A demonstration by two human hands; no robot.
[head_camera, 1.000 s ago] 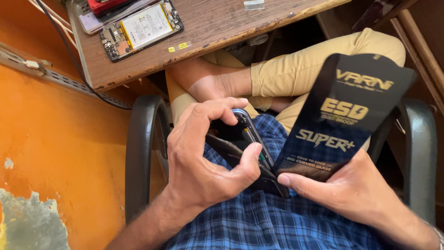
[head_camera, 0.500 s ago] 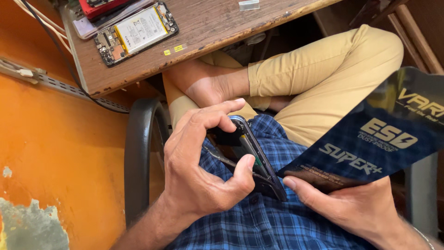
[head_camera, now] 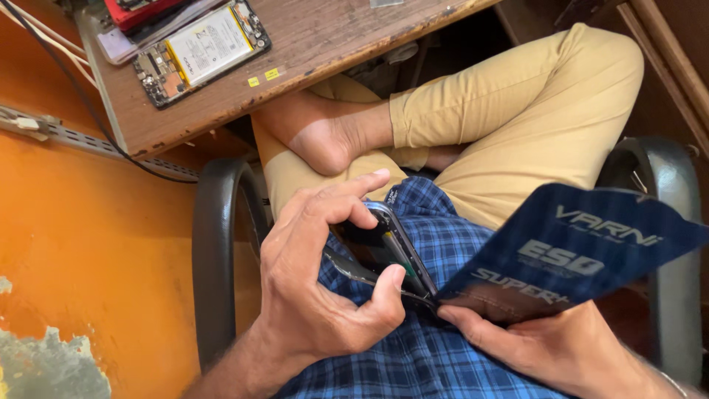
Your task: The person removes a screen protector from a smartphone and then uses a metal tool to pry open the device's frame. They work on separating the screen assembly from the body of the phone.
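Note:
My left hand (head_camera: 314,288) grips a dark smartphone (head_camera: 388,247) edge-on over my lap, thumb on its lower side and fingers curled over the top. My right hand (head_camera: 546,347) holds a thin dark blue plastic card (head_camera: 569,255) with light printing, its corner pushed into the phone's lower seam. The card bends flat out to the right. Both hands are over my blue checked shirt (head_camera: 413,362), with my crossed legs in tan trousers (head_camera: 517,125) just beyond.
A wooden table (head_camera: 332,52) at the top carries an opened phone (head_camera: 199,52) with its battery showing and a red object (head_camera: 140,11). Black metal chair arms (head_camera: 214,258) stand on both sides. An orange wall (head_camera: 88,244) with cables is at the left.
The blue card has swung down from upright to nearly flat on the right, its corner staying in the phone's seam. My left hand keeps the same grip.

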